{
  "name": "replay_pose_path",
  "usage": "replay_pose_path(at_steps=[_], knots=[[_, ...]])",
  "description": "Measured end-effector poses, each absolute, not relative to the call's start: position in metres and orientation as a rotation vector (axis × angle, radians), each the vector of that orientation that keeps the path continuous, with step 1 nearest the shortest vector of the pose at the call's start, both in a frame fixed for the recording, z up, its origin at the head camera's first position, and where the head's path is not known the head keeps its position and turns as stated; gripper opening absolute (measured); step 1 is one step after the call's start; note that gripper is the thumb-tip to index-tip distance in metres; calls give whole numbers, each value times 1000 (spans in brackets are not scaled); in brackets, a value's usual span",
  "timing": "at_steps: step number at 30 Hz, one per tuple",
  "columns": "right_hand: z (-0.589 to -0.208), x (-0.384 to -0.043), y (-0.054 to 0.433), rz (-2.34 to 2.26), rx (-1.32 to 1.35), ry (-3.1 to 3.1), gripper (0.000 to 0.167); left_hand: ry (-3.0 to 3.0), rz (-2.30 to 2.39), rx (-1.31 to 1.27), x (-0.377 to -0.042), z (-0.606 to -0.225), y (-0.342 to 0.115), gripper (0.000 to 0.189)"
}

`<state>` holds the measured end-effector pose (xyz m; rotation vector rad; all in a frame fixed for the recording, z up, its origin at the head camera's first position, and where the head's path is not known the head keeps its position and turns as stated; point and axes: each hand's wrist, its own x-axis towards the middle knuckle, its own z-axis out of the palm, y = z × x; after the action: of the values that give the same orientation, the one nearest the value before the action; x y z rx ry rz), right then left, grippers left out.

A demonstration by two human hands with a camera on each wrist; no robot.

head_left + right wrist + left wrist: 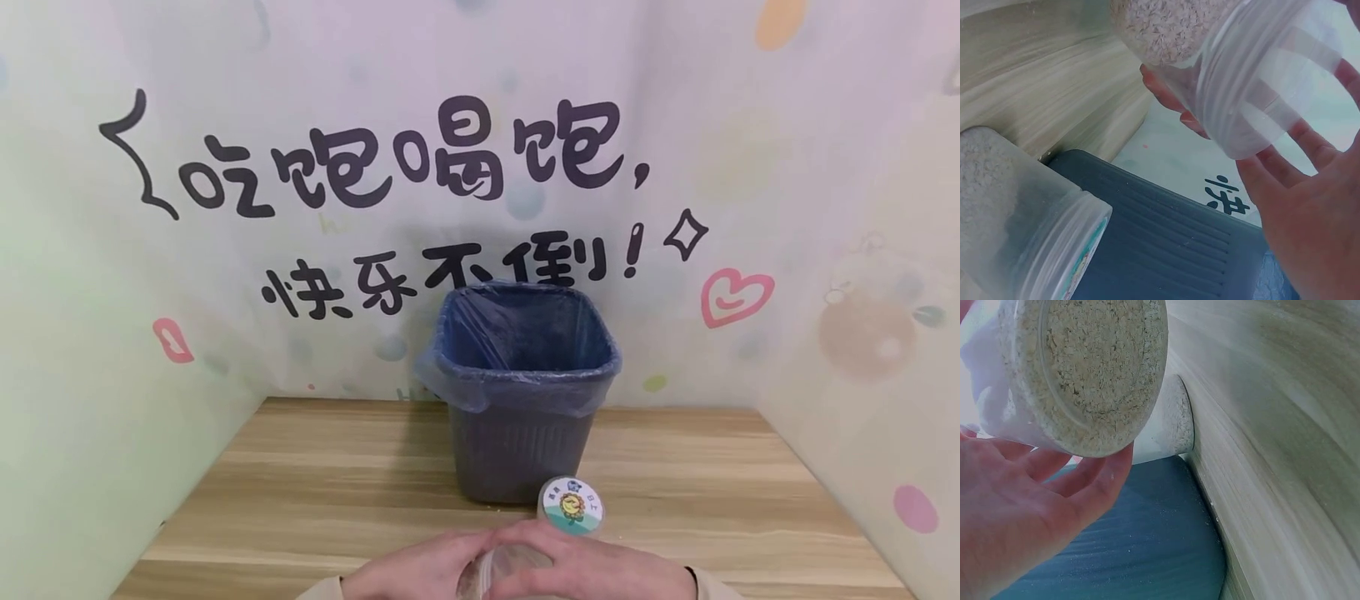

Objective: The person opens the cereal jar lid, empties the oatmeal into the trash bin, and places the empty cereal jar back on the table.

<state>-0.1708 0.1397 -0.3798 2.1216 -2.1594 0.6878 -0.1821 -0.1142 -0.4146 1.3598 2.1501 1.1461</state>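
Observation:
Both hands hold a clear plastic jar point(1172, 28) partly filled with pale flakes, low in the head view. My left hand point(423, 567) curls round the lower part of the jar; in the left wrist view its fingers point(1094, 475) lie against the side near the flake-covered base point(1104, 362). At the top end, my right hand point(592, 567) grips the translucent ribbed lid point(1235, 87), fingers spread round its edge. Just beyond the hands, a second flake-filled jar point(997, 194) stands upright on the table, its round lid point(572, 506) bearing a flower label.
Behind the second jar is a dark bin point(517, 458) with a blue plastic liner point(495, 387) folded over its rim. It stands on a wood-grain table point(337, 467). A printed cloth wall point(375, 67) closes off the back and both sides.

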Motion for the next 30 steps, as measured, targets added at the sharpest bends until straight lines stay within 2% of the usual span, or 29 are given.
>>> replay_pose_path(at_steps=[8,15,30], knots=[[-392,-178,140,506,2046,-2153,59,2266,1174,1208,-180,-418,-117,69],[-402,-180,140,866,1844,-2436,78,2439,1050,1208,-179,-420,-116,78],[-399,-179,139,817,1910,-2266,68,2410,1035,1318,-186,-421,-112,75]])
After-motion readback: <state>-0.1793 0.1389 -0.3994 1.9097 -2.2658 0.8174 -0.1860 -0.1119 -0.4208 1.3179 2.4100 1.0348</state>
